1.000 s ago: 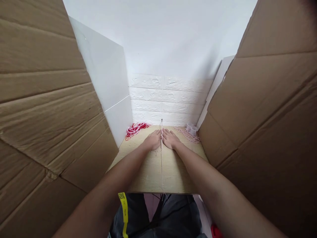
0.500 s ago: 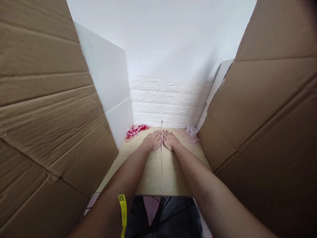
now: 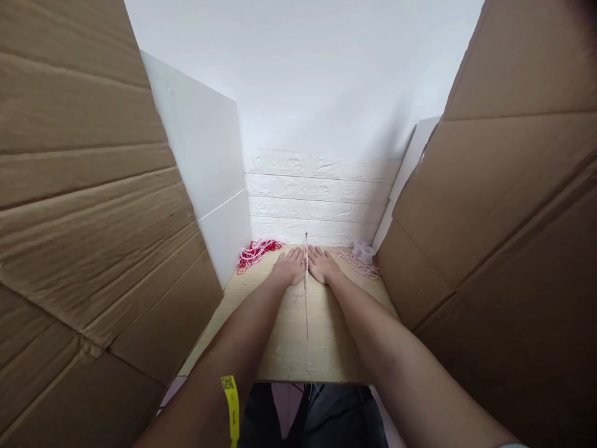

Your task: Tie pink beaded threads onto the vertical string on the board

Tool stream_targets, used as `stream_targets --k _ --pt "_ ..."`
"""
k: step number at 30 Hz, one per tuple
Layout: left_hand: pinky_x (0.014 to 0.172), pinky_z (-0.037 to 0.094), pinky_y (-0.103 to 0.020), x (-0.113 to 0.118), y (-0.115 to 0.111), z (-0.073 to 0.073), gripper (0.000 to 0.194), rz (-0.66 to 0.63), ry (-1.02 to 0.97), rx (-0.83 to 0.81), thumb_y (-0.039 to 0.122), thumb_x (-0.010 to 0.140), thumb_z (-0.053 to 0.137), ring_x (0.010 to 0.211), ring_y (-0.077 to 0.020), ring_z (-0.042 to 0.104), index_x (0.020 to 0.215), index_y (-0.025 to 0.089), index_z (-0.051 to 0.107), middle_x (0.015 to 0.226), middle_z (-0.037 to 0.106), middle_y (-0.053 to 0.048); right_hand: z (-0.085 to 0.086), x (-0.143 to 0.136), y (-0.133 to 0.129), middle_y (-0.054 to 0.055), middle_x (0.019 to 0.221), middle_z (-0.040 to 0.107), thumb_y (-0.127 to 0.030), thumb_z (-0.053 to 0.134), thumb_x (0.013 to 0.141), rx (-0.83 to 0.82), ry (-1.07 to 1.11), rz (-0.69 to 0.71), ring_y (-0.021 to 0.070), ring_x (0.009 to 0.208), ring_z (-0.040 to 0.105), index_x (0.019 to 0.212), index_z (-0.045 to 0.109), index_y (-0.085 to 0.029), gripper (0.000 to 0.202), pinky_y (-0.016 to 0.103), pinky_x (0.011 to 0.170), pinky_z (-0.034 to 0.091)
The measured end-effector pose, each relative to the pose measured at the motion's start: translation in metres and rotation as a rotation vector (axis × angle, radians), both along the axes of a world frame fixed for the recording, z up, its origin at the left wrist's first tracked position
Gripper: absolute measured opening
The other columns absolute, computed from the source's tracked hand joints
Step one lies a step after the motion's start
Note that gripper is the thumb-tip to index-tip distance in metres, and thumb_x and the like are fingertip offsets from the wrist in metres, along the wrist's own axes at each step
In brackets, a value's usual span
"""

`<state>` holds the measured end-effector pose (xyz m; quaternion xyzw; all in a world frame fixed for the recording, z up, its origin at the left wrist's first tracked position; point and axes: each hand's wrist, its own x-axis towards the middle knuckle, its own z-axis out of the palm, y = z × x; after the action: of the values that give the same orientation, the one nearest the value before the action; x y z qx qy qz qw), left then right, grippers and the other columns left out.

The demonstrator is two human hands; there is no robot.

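Observation:
My left hand (image 3: pixel 290 266) lies flat on the wooden tabletop (image 3: pixel 284 348), palm down, fingers stretched toward the wall. Mirroring it on the other side is my right hand (image 3: pixel 323 266), also flat and open. Between the two runs a taut pale cord (image 3: pixel 306 323), thicker and braided-looking in its far part beside the fingers. Its far end meets a small dark fixing (image 3: pixel 306 234) low on the wall; the near end passes over the table's front edge. Neither hand is closed around the cord, and whether the fingertips touch it I cannot tell.
A tangle of red and white cords (image 3: pixel 259 252) lies at the back left. At the back right are loose pink cords (image 3: pixel 357 264) and small clear plastic cups (image 3: pixel 364 252). Tall cardboard panels (image 3: pixel 93 186) (image 3: pixel 504 199) flank both sides. A white brick-patterned wall (image 3: pixel 321 186) stands behind.
The whole view has shifted slightly, so the table and wall sit a little lower. Both hands stay flat beside the cord.

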<state>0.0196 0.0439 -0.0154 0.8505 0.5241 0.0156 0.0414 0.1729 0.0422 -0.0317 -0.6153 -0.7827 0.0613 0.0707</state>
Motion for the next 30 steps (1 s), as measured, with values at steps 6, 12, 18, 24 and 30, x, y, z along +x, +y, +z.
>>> stream_targets --k 6,12,18,24,30 --pt "0.126 0.011 -0.051 0.008 0.012 -0.002 0.066 0.057 0.019 -0.011 0.033 0.099 0.017 0.156 -0.0235 0.01 0.162 0.012 0.017 0.169 0.009 -0.007 0.001 -0.002 0.01 0.016 0.154 0.045 -0.037 0.029 0.104 0.173 0.041 -0.046 0.0266 0.141 0.04 0.152 0.044 -0.015 0.054 0.04 0.115 0.028" --pt "0.125 0.01 -0.054 0.017 0.027 -0.01 0.068 0.083 0.037 0.036 0.031 0.097 0.025 0.156 -0.0281 0.01 0.162 0.013 0.016 0.169 0.009 -0.009 0.003 -0.004 0.035 0.017 0.117 0.067 -0.028 0.037 0.103 0.323 0.089 -0.176 0.025 0.114 0.057 0.113 0.072 -0.013 0.039 0.033 0.099 0.039" --pt "0.125 0.009 -0.054 0.015 0.034 -0.016 0.068 0.061 0.013 0.06 0.038 0.098 0.022 0.156 -0.0268 0.012 0.162 0.013 0.019 0.169 0.012 -0.009 0.004 -0.008 0.063 0.017 0.109 0.072 -0.032 0.04 0.104 0.352 0.18 -0.215 0.0209 0.102 0.063 0.106 0.074 -0.011 0.04 0.026 0.089 0.041" --pt "0.125 0.01 -0.054 0.015 0.03 -0.016 0.068 0.064 -0.02 0.081 0.043 0.099 0.02 0.155 -0.0276 0.014 0.161 0.014 0.023 0.169 0.014 -0.01 0.005 -0.015 0.072 0.017 0.104 0.075 -0.045 0.032 0.107 0.333 0.234 -0.306 0.0207 0.089 0.069 0.104 0.074 -0.013 0.053 0.027 0.075 0.043" --pt "0.124 0.011 -0.053 0.015 0.027 -0.012 0.069 0.068 -0.005 0.071 0.04 0.097 0.027 0.155 -0.0293 0.014 0.161 0.014 0.022 0.169 0.013 -0.009 0.008 -0.016 0.07 0.019 0.105 0.074 -0.04 0.033 0.107 0.319 0.222 -0.301 0.0202 0.091 0.069 0.108 0.073 -0.012 0.049 0.026 0.076 0.044"
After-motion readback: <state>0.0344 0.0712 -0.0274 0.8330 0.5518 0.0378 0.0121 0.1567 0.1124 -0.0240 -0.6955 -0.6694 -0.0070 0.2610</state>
